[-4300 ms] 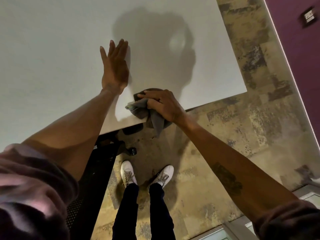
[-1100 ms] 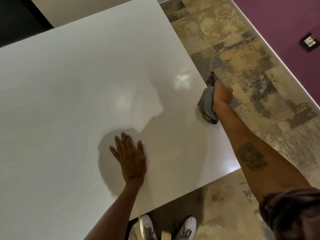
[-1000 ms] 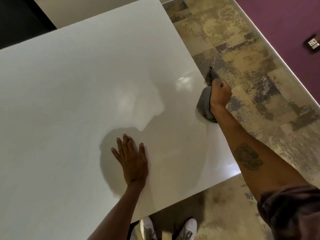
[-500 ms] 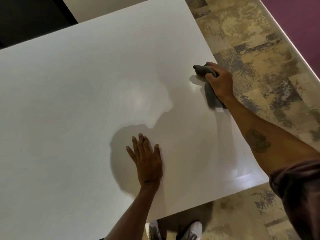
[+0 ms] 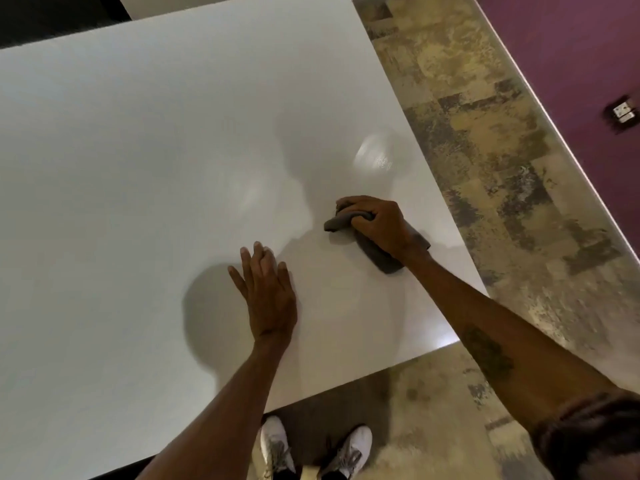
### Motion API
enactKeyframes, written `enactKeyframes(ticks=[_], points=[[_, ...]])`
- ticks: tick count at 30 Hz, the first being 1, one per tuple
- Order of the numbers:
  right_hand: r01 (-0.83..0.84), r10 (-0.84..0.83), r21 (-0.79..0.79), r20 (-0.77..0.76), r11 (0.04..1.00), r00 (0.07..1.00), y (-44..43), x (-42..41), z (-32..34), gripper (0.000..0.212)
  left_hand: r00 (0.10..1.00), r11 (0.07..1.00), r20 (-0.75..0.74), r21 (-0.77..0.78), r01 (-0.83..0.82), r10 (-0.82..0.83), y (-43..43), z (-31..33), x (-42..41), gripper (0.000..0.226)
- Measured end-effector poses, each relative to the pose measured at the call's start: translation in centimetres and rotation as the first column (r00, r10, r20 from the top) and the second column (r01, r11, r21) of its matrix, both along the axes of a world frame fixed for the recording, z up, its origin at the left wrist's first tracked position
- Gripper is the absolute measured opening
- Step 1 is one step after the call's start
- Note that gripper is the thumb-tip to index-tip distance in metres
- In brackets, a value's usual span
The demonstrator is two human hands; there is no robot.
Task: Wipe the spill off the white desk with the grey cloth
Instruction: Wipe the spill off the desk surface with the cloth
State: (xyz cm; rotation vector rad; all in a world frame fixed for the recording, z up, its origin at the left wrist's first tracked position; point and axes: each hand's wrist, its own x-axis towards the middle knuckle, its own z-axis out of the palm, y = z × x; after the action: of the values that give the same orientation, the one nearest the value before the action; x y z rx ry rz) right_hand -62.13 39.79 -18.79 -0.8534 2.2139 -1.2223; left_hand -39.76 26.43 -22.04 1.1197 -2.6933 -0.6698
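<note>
The white desk (image 5: 138,168) fills most of the view. My right hand (image 5: 377,223) presses the crumpled grey cloth (image 5: 381,259) onto the desk top near its right edge, fingers curled over the cloth. My left hand (image 5: 266,292) lies flat on the desk, palm down, fingers apart, a little left of and nearer than the cloth. A shiny wet-looking patch (image 5: 375,155) glints on the desk beyond the cloth. Much of the cloth is hidden under my right hand.
The desk's right edge and near edge drop to a mottled brown floor (image 5: 485,150). A purple wall (image 5: 571,46) with a socket (image 5: 623,112) runs at the far right. My white shoes (image 5: 277,445) stand below the near edge.
My right hand has dragged the cloth from the desk's right edge inward and toward me over the desk top. My left hand has stayed flat on the desk.
</note>
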Motion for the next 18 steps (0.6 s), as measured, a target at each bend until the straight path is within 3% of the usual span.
enactKeyframes(ticks=[3, 7, 10, 12, 14, 15, 16, 18], points=[[-0.066, 0.066, -0.005, 0.029, 0.998, 0.997, 1.0, 4.8, -0.8, 0.031, 1.000, 0.999, -0.004, -0.016, -0.031, 0.031, -1.6, -0.2, -0.3, 0.046], [-0.007, 0.003, 0.041, 0.081, 0.999, 0.997, 6.5, 10.3, -0.5, 0.030, 0.999, 0.999, -0.033, -0.030, -0.025, 0.024, -1.0, 0.0, -0.2, 0.044], [0.271, -0.271, 0.051, 0.002, 0.961, 0.962, 9.7, 13.2, -1.0, 0.032, 0.999, 0.999, -0.035, -0.038, -0.028, 0.027, -1.0, 0.0, -0.2, 0.045], [0.629, -0.629, 0.004, -0.048, 0.777, 0.776, 9.7, 13.3, -1.5, 0.034, 1.000, 0.999, -0.015, -0.044, -0.026, 0.025, -0.9, 0.0, -0.2, 0.045], [0.895, -0.891, -0.014, -0.100, 0.446, 0.443, 8.3, 12.4, -1.5, 0.033, 1.000, 0.999, -0.002, -0.046, -0.026, 0.026, -0.9, 0.0, -0.3, 0.046], [0.949, -0.946, -0.031, -0.104, 0.313, 0.308, 7.5, 11.8, -1.3, 0.035, 1.000, 0.999, -0.002, -0.040, -0.025, 0.025, -0.9, -0.1, -0.3, 0.046], [0.971, -0.968, -0.042, -0.098, 0.237, 0.232, 6.5, 11.1, -1.0, 0.037, 1.000, 0.999, -0.001, -0.034, -0.027, 0.027, -0.9, -0.2, -0.3, 0.046], [0.977, -0.973, -0.040, -0.104, 0.209, 0.204, 5.0, 9.3, -0.8, 0.040, 1.000, 0.999, -0.007, -0.020, -0.029, 0.029, -1.0, -0.3, -0.3, 0.047]])
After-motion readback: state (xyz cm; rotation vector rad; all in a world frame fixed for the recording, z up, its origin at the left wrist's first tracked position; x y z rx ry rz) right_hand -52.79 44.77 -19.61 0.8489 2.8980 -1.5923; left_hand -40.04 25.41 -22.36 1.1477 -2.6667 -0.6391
